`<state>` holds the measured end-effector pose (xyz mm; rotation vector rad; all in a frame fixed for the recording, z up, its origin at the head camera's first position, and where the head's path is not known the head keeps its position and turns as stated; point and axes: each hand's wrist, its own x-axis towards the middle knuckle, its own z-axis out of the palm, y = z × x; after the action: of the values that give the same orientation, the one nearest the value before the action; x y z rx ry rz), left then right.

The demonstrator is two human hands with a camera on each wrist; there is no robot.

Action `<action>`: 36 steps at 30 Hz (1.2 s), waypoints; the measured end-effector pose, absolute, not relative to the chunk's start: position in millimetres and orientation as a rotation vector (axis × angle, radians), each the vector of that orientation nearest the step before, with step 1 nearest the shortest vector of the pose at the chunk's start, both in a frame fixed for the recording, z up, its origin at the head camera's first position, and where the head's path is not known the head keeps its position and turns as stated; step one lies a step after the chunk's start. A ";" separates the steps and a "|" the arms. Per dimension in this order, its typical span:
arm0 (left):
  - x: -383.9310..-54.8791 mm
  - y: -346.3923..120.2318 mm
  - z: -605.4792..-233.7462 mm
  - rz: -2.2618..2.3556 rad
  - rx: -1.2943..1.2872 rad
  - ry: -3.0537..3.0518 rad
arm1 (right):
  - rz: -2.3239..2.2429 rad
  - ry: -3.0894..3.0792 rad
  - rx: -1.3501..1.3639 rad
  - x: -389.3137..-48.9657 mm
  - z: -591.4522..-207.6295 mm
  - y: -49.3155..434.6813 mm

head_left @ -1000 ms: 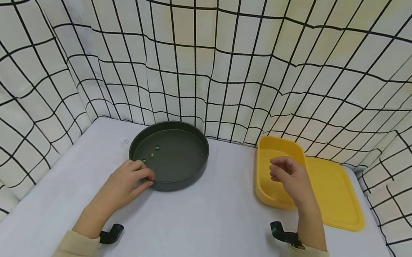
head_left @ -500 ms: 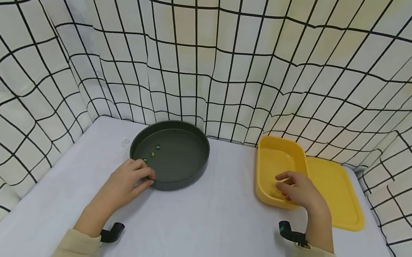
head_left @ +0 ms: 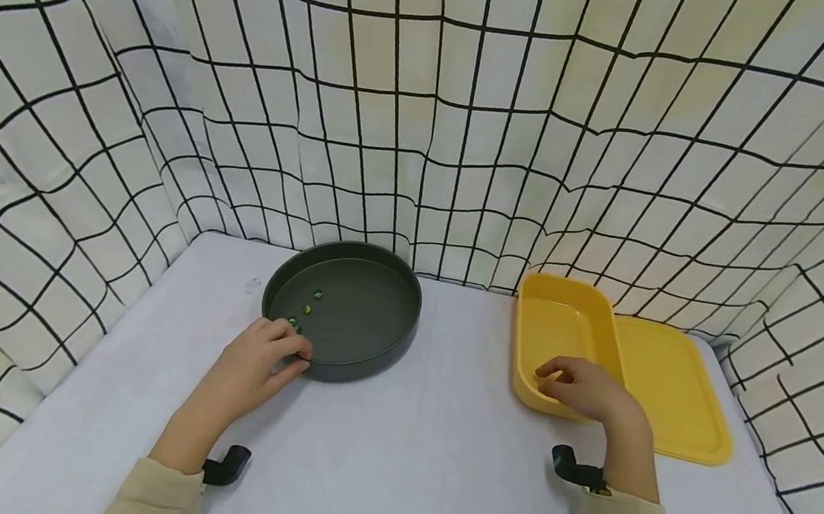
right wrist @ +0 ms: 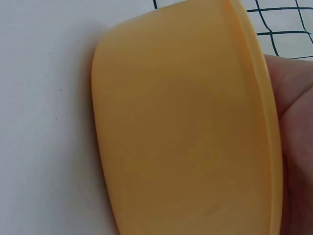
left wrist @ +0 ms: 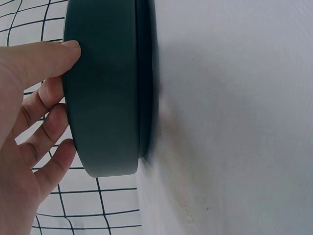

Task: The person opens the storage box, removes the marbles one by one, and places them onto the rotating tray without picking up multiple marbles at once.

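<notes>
A round dark pan (head_left: pixel 346 309) stands at the back left, with several small green beads (head_left: pixel 307 309) on its floor. My left hand (head_left: pixel 253 366) grips its near rim; in the left wrist view the thumb (left wrist: pixel 54 54) lies on the outer wall and the other fingers reach behind the rim. On the right, a yellow container (head_left: pixel 535 337) stands on the table. My right hand (head_left: pixel 587 388) hangs over its near end, fingers loosely bent with a gap between index finger and thumb. In the right wrist view the container's wall (right wrist: pixel 181 122) hides the fingertips.
A flat yellow lid (head_left: pixel 676 394) lies to the right of the container. White cloth covers the table (head_left: pixel 436 460). Black-gridded white sheets (head_left: pixel 441 126) rise behind and at both sides, close behind the pan and container.
Over the last second my right hand has lowered toward the near end of the yellow container, and its fingers have changed their bend. My left hand keeps its hold on the pan.
</notes>
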<state>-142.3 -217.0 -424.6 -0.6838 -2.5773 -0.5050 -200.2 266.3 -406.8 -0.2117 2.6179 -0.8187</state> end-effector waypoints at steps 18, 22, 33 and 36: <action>-143.1 -216.2 -426.7 -0.509 -0.687 -2.560 | -0.788 2.621 -0.277 -201.7 -408.7 261.8; -142.8 -216.2 -426.1 -0.511 -0.692 -2.561 | -0.817 2.612 -0.244 -202.6 -409.9 262.0; -143.4 -216.3 -425.2 -0.519 -0.685 -2.571 | -0.875 2.632 -0.211 -206.4 -413.6 260.4; -143.5 -216.2 -424.4 -0.518 -0.680 -2.582 | -0.822 2.635 -0.247 -206.8 -414.0 259.7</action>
<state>-143.5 -216.2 -424.4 -0.6805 -2.5825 -0.5176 -206.8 259.7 -414.0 -0.2472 2.6355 -0.8220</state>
